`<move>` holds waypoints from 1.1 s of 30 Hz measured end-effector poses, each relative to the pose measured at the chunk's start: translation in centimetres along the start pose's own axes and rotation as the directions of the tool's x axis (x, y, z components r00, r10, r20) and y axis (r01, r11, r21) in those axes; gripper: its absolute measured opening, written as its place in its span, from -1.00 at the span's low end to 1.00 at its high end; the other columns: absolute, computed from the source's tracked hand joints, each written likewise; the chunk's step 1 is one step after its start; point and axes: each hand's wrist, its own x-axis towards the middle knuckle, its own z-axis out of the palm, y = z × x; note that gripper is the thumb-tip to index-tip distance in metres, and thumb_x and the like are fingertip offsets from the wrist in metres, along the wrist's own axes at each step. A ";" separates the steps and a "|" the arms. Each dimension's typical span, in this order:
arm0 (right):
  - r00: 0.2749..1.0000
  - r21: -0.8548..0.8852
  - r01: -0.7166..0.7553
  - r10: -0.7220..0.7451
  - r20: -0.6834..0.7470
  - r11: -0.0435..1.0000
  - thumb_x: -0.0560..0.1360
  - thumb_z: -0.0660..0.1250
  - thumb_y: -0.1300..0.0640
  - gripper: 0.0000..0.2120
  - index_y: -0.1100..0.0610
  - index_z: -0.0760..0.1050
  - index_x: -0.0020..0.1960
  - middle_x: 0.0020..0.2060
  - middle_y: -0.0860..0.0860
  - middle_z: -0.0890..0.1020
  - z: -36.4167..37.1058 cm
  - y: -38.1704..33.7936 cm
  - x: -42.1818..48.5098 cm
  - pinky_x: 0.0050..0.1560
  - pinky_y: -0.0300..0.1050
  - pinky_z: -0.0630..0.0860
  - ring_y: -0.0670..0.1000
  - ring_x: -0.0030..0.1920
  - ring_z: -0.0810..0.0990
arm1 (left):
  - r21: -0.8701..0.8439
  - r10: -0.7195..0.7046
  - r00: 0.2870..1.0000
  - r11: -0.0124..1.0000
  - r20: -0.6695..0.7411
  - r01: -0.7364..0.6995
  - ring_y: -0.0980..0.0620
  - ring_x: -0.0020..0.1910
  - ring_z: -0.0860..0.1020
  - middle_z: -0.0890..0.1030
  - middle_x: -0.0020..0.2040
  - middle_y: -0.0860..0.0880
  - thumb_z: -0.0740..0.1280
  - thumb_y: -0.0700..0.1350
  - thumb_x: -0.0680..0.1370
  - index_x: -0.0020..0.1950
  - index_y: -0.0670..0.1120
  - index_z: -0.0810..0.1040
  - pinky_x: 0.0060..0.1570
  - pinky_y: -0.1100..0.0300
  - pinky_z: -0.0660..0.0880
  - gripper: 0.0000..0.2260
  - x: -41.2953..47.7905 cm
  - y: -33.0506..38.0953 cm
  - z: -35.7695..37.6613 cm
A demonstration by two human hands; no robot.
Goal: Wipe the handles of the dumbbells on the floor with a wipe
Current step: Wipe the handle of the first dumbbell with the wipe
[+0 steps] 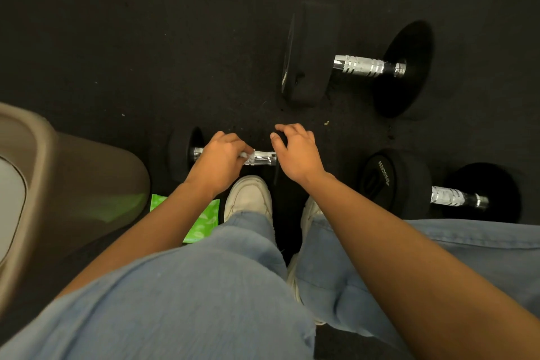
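Head view: three dumbbells lie on the dark floor.
Near dumbbell: just ahead of the shoes, handle crosswise.
Left hand: fingers curled over the handle, pinching a white wipe against it.
Right hand: fingers spread, resting on the right head, steadying it.
Others: far dumbbell and right dumbbell untouched.
Risk: the dumbbell may roll if the steadying hand lifts; a small wipe may miss the handle ends.
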 end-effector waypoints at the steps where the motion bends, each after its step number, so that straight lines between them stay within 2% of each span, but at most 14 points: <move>1: 1.000 0.002 0.001 -0.001 0.002 1.000 0.61 0.10 -0.02 -0.59 0.06 0.29 0.43 0.38 0.02 0.34 0.0 0.0 0.0 0.31 -0.07 0.28 0.05 0.39 0.23 | 0.001 -0.009 1.000 1.000 -0.001 0.009 -0.05 0.06 0.44 0.58 0.08 -0.08 0.32 -0.22 0.52 0.16 -0.09 0.60 0.06 0.18 0.36 -0.77 -0.1 -0.2 -0.2; 5: 1.000 0.000 -0.001 0.001 0.002 1.000 0.61 0.11 -0.03 -0.58 0.06 0.28 0.43 0.38 0.01 0.34 -0.1 0.0 0.0 0.31 -0.07 0.28 0.05 0.39 0.23 | 0.018 -0.058 0.998 0.998 -0.018 0.058 -0.06 0.08 0.44 0.58 0.07 -0.08 0.29 -0.21 0.54 0.16 -0.08 0.60 0.07 0.15 0.37 -0.78 0.1 -0.4 -0.4; 10: 1.000 0.004 0.005 -0.005 0.010 1.000 0.61 0.10 -0.03 -0.58 0.05 0.28 0.43 0.38 0.02 0.33 -0.1 0.1 -0.1 0.31 -0.08 0.28 0.05 0.39 0.23 | 0.035 -0.010 0.999 0.999 -0.032 0.012 -0.04 0.07 0.43 0.58 0.08 -0.07 0.28 -0.18 0.55 0.17 -0.09 0.58 0.06 0.18 0.36 -0.78 -0.1 0.8 -0.1; 14: 1.000 0.002 0.006 -0.007 0.016 1.000 0.61 0.11 -0.03 -0.58 0.04 0.27 0.44 0.39 0.01 0.33 -0.1 0.1 -0.3 0.30 -0.08 0.29 0.04 0.40 0.24 | 0.024 0.007 1.000 1.000 0.009 -0.007 -0.02 0.08 0.44 0.56 0.08 -0.07 0.32 -0.17 0.52 0.14 -0.08 0.59 0.06 0.19 0.36 -0.79 -0.4 0.3 -0.6; 19: 1.000 0.005 0.003 -0.004 0.017 1.000 0.61 0.10 -0.05 -0.57 0.04 0.26 0.45 0.40 0.01 0.32 -0.1 0.1 -0.1 0.31 -0.07 0.29 0.04 0.40 0.24 | 0.014 -0.052 0.998 0.999 -0.019 0.052 -0.03 0.10 0.44 0.54 0.07 -0.07 0.34 -0.20 0.51 0.11 -0.10 0.59 0.07 0.18 0.37 -0.81 -0.5 0.3 -0.4; 25: 0.999 -0.004 0.005 -0.005 0.033 1.000 0.61 0.10 -0.06 -0.56 0.04 0.25 0.46 0.41 0.01 0.31 -0.2 0.3 0.0 0.34 -0.04 0.28 0.05 0.41 0.25 | 0.031 0.059 0.998 0.998 0.001 -0.059 -0.06 0.05 0.47 0.56 0.03 -0.12 0.36 -0.26 0.47 0.08 -0.15 0.62 0.04 0.16 0.39 -0.80 -0.7 1.1 0.3; 33: 0.999 0.006 0.008 -0.008 0.033 1.000 0.61 0.10 -0.06 -0.56 0.04 0.25 0.45 0.41 0.01 0.31 -0.1 0.4 0.0 0.34 -0.05 0.27 0.05 0.41 0.24 | 0.075 0.079 0.996 0.994 0.038 -0.082 -0.05 0.07 0.46 0.56 0.05 -0.10 0.35 -0.24 0.49 0.13 -0.13 0.62 0.03 0.13 0.42 -0.78 -0.7 1.0 0.0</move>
